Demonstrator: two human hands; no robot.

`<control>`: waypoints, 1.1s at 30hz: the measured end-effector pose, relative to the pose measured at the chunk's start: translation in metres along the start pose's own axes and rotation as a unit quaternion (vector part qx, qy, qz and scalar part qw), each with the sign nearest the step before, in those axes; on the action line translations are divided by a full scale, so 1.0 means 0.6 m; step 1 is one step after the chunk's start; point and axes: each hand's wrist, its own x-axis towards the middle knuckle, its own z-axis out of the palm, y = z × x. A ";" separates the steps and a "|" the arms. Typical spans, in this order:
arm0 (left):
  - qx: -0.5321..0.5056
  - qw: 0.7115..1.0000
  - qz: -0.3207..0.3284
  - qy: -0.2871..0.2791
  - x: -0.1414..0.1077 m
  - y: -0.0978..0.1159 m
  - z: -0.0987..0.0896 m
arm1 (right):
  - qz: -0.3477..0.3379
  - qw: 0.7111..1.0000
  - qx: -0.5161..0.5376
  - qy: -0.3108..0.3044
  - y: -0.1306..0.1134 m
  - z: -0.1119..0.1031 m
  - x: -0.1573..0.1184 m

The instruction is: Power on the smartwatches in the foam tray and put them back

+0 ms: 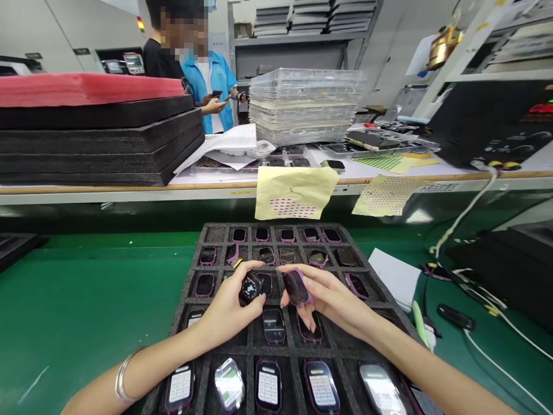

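A black foam tray point(254, 349) with square compartments holds many purple-framed watches, such as the one with a lit screen point(268, 385) in the front row. Over its middle, my left hand point(235, 302) grips a small black device with a round lit display point(250, 287) between thumb and fingers. Just to the right, my right hand point(324, 291) holds a purple watch point(296, 287), tilted, its dark screen facing left. The two held items are close together but apart. A yellow strip point(237, 263) shows behind my left fingers.
Black foam sheets point(86, 138) topped by pink foam point(90, 87) stand on the back shelf, left of clear plastic trays point(302, 106). White paper point(395, 278), cables and a black device point(455, 317) lie right of the foam tray. Two people point(211, 75) stand beyond the shelf.
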 end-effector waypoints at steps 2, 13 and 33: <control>-0.015 1.000 -0.006 -0.003 -0.001 -0.003 0.002 | 0.001 1.000 0.020 -0.013 0.004 -0.001 -0.001; -0.038 0.999 -0.023 -0.028 0.001 -0.002 0.002 | 0.001 1.000 0.020 0.008 0.002 0.001 -0.007; -0.062 0.998 -0.017 -0.017 0.000 0.004 0.000 | 0.006 0.998 -0.042 0.043 0.000 0.005 -0.007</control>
